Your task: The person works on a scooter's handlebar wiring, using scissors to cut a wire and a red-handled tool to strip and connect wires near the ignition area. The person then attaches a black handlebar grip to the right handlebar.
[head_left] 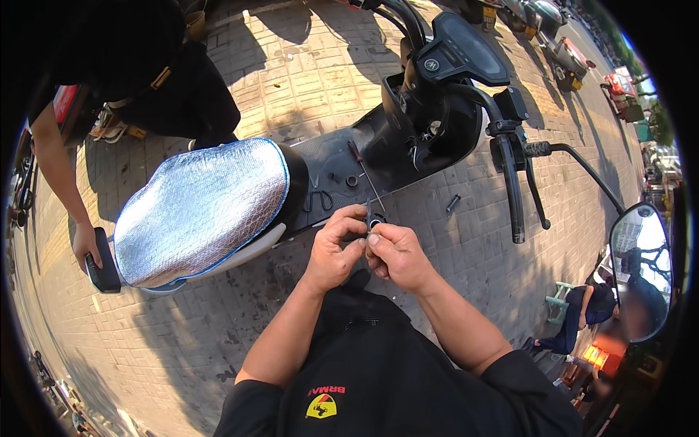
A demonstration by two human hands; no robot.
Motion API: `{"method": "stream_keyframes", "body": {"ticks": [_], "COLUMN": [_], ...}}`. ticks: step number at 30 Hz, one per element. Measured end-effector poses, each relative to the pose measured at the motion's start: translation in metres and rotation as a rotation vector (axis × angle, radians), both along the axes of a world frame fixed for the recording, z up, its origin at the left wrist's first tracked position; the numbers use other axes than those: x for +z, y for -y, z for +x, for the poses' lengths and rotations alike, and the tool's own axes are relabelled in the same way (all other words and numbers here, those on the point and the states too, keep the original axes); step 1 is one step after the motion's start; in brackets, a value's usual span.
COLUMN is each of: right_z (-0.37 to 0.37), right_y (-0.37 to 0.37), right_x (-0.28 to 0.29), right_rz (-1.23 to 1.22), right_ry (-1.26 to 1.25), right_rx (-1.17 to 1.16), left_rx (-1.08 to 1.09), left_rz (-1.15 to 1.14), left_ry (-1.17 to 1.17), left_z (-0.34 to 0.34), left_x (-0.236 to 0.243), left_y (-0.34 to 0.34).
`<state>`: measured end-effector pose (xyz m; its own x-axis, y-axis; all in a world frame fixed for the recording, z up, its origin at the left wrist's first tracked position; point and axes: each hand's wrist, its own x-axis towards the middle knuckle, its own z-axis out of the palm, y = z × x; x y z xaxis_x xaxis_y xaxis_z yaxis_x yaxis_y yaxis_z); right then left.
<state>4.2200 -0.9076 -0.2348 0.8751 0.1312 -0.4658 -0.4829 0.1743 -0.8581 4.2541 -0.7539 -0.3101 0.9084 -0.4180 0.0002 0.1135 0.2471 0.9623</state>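
At six o'clock from the screwdriver (pixel 356 152), left hand (pixel 336 248) and right hand (pixel 400 254), nearly closed, pinch a dark part (pixel 368 214); grip lightly.

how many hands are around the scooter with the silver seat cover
3: the wearer's bare left hand and bare right hand, close together mid-picture, and another person's bare hand on the black tail piece; others may be hidden.
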Motion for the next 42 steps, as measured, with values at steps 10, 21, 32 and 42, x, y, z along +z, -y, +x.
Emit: {"method": "stream_keyframes", "body": {"ticks": [10, 21, 32, 42], "right_z": [0.029, 0.129, 0.157, 0.049], "right_y": [0.046, -0.047, -0.055, 0.033], "right_x": [-0.148, -0.452, -0.498, -0.294], "right_rz": [-0.361, -0.952, -1.099, -0.457], "right_ry": [-0.312, -0.192, -0.212, -0.148], "right_rx": [-0.035, 0.346, 0.296, -0.084], "left_rx": [0.152, 0.47, 0.535, 0.431], "left_rz": [-0.072, 0.1, 0.175, 0.26], "left_ry": [-0.493, -0.749, -0.741, -0.481], "left_z": [-0.026, -0.024, 0.003, 0.01], "left_x": [-0.075, -0.183, -0.208, -0.146], "left_y": [-0.019, -0.037, -0.039, -0.01]}}
